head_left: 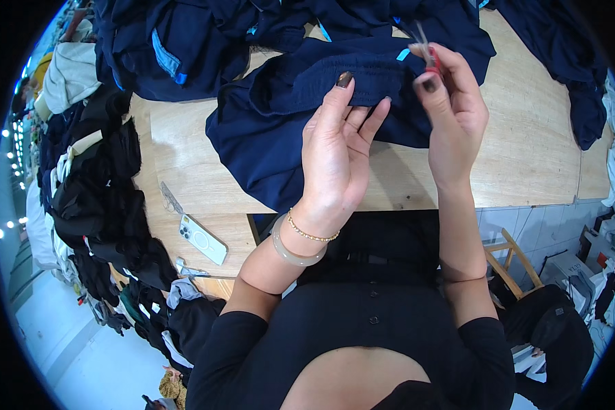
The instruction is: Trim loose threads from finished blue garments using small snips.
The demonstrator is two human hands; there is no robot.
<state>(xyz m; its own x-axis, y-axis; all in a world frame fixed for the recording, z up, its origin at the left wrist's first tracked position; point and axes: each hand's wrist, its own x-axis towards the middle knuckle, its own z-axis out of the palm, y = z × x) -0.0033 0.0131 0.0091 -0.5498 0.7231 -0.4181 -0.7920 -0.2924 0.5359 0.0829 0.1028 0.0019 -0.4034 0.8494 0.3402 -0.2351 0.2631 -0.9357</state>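
Dial centred on the left hand, 12 at the far side of the table.

Left hand (335, 164): half curled, thumb laid over the gathered waistband (383, 75) of a navy garment (260, 147), pinching it; part of the fingers hidden by cloth. Garment lies at 12, its loose body spilling round to 10 on the wooden table (519, 164). Small light-blue tag (403, 54) at 1, on the cloth near the right fingertips.

Right hand (454, 109) at 2: closed around red-handled snips (432, 61), thumb against fingers, blades pointing to 12 and blurred. Whether the blades touch cloth: cannot tell.

Crowding: more navy clothing (171, 61) heaped from 10 through 12, pressed up against the worked piece and hemming in its far side. Another dark length (584, 102) at 2, hanging over the table's right side. Tall run of black clothing (109, 212) between 8 and 9, along the left edge; pale grey cloth (68, 75) above it, towards 10.

Pale phone (203, 239) at 8, well apart from both hands. Wooden chair frame (512, 263) at 4, beyond the table edge, black cloth (553, 328) just beside it.
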